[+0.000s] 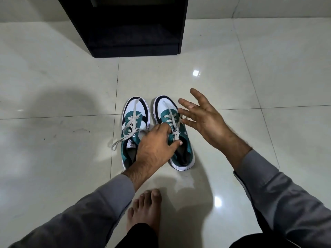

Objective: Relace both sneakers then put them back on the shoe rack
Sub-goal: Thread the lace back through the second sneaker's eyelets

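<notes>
fingers (167, 130) of the left hand (154, 147) curl down over the tongue area of the right-hand sneaker (174, 133), with the thumb tip resting at the edge of its opening; whether they pinch a lace or only press on the shoe cannot be told. just beside it, the right hand (204, 117) hangs above the same sneaker's outer side, palm turned inward, its fingers spread and relaxed, gripping nothing, their tips near the crossed laces (172, 119). both arms wear grey sleeves (279, 196). the left-hand sneaker (134, 126) stands touching or nearly touching its partner, both with toes pointing away from the person; each is white and teal with a dark toe band and white sole. its pale laces are threaded but lie loose, one loop trailing out onto the floor (53, 158) to the left. the floor is glossy pale tile with thin grout lines and bright light reflections. a bare foot (145, 210) rests on the tile nearer the person than the shoes. well beyond the sneakers stands a dark shoe rack (129, 24), its shadowed shelves showing nothing that can be made out, against a pale wall base.
</notes>
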